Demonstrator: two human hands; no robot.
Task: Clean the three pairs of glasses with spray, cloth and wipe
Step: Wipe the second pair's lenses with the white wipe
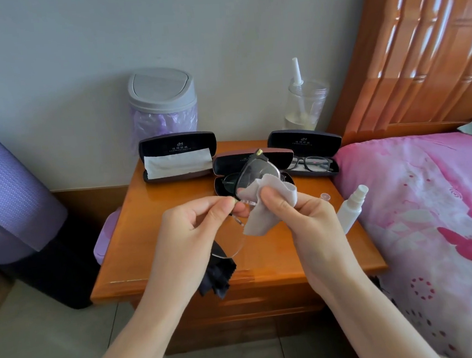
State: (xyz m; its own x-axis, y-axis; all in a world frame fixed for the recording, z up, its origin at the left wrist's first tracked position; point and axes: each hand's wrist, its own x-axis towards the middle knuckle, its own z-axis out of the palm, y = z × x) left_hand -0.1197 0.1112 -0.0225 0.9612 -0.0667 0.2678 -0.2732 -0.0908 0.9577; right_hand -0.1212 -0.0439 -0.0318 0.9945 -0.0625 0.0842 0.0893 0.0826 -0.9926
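Note:
Above the wooden nightstand [156, 260] I hold a thin-framed pair of glasses [253, 177] upright. My left hand [196, 228] pinches it near the bridge. My right hand [298, 216] grips a light grey cloth [262, 205] pressed against the upper lens. The lower lens [229, 245] hangs clear below my left hand. A dark cloth [217, 277] lies at the nightstand's front edge. The white spray bottle [351, 208] lies on its side at the right edge, its clear cap [325, 196] beside it. Three open cases stand at the back.
The left case [178, 158] holds a white cloth, the middle case [226, 179] dark glasses, the right case [309, 155] black-framed glasses. Behind stand a grey bin [162, 99] and a clear jar [305, 104]. A pink bed [432, 218] borders the right; a purple roll [7, 193] stands left.

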